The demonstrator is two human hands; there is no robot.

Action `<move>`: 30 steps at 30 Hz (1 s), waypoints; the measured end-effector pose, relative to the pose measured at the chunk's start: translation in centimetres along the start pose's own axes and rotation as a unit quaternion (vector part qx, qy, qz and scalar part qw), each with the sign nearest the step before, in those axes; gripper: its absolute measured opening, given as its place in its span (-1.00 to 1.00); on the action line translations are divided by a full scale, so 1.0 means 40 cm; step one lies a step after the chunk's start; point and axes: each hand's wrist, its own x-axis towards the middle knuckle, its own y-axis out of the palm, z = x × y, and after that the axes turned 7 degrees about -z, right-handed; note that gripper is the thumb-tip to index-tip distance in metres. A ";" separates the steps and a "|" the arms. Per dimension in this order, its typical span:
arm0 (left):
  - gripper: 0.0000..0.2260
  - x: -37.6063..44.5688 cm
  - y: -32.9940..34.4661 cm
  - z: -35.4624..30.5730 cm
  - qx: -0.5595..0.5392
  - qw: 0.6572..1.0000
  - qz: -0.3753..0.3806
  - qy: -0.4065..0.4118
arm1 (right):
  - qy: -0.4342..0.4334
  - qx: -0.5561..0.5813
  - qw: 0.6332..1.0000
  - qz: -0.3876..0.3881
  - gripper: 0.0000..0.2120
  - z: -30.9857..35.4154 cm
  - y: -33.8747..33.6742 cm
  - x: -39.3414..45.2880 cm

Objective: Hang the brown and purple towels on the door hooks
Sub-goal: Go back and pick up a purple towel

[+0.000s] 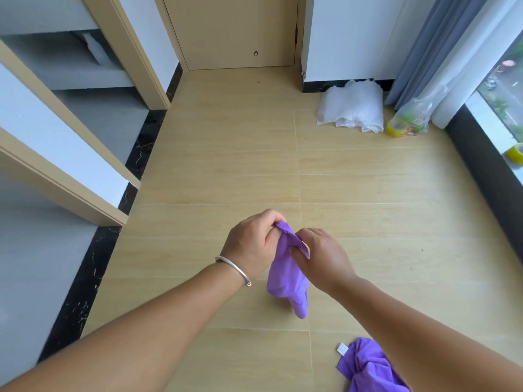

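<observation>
Hands meet above the pale wood-look tiled floor (226, 171), both pinching the top edge of a soft purple cloth towel (285, 275) that hangs bunched below them. The left hand (252, 244), with a thin silver bangle (233, 268) on its wrist, curls its fingers over the towel's upper corner; the right hand (322, 258) grips the same edge just beside it, thumb pressed into the cloth. A second crumpled purple cloth (368, 369) with a small white label (342, 349) lies on the floor at the bottom right, partly hidden behind the right forearm. At the far end of the floor stands a closed beige door (232, 29); no hooks can be made out on it. Near the right wall lie a folded heap of white plastic sheeting (351, 108) and a clear plastic bag with yellow and green contents (407, 120), beside a grey curtain (441, 46). A roll of yellow tape (514, 153) sits on the window sill at the right edge.
</observation>
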 end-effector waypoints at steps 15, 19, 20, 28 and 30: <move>-0.81 0.015 -0.107 0.129 -0.009 0.996 -0.062 -0.062 | 0.009 -0.179 0.978 0.111 -0.87 -0.057 0.111 -0.047; -0.85 -0.005 -0.155 0.203 0.028 0.993 0.051 -0.101 | -0.011 -0.283 0.950 0.132 -0.77 -0.103 0.080 -0.046; -0.87 -0.009 -0.162 0.219 0.038 0.991 0.057 -0.112 | -0.014 -0.303 0.944 0.130 -0.75 -0.115 0.071 -0.043; -0.85 0.018 -0.178 0.310 0.116 0.985 0.022 -0.126 | -0.058 -0.355 0.926 0.113 -0.77 -0.160 0.025 0.003; -0.89 0.047 -0.180 0.329 0.135 0.982 0.000 -0.132 | -0.070 -0.348 0.931 0.082 -0.78 -0.166 0.001 0.042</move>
